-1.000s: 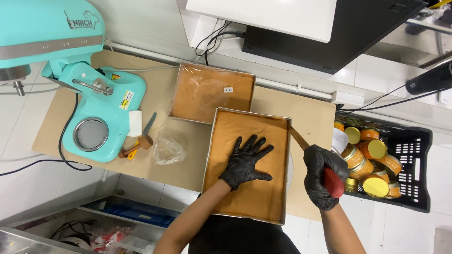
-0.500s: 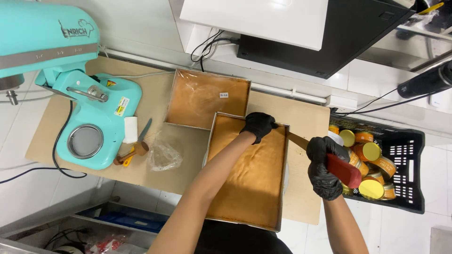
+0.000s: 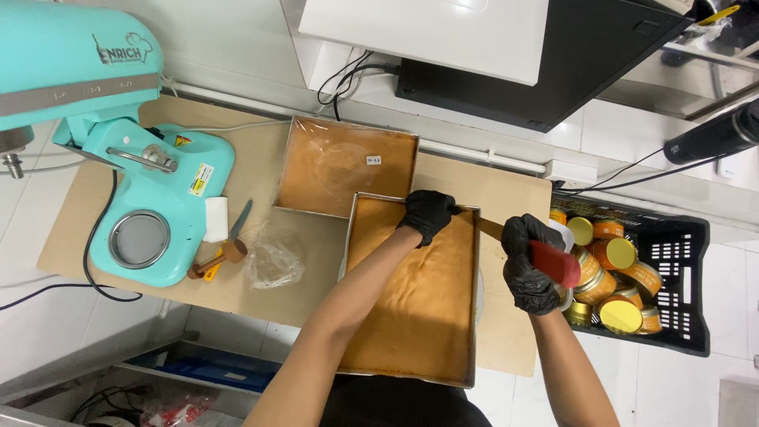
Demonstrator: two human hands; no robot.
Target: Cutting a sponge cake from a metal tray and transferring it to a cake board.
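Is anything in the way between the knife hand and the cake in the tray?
Nothing visible. The right hand holds a red-handled knife whose blade tip reaches the tray's far right corner beside the sponge cake. The left hand rests on the cake's far edge, left of the blade.

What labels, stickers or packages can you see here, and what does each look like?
Small white label: rectangular, on the film covering the far cake tray.
Yellow-and-white sticker: oblong, on the turquoise stand mixer base.
Yellow triangular sticker: on the mixer near its column.
Jars: round, yellow and orange lids, in the black crate at right.
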